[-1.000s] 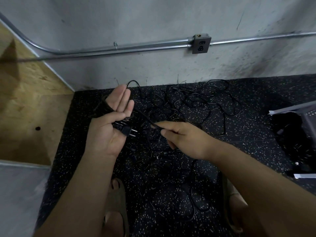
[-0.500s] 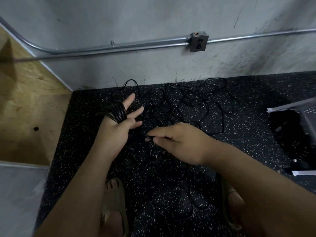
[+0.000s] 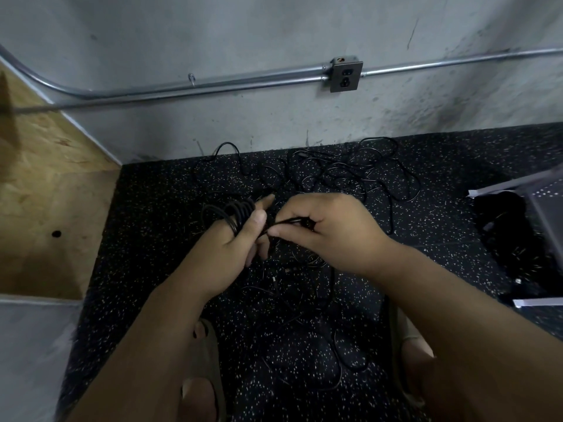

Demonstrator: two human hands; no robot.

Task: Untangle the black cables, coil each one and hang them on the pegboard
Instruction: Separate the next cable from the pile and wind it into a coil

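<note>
The right hand [image 3: 329, 229] pinches a thin black rubber cable [image 3: 289, 222] between thumb and forefinger; the left hand [image 3: 228, 251] carries its wound loops around the fingers, thumb seemingly clamping them. Coiling is underway; the next wrap needs slack from the far tangle of black cables [image 3: 350, 175]

Pegboard [image 3: 547, 196] partly beyond right edge.

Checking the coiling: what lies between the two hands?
A stretch of black cable, from the coil on the left hand to the pinching right hand; head view.
</note>
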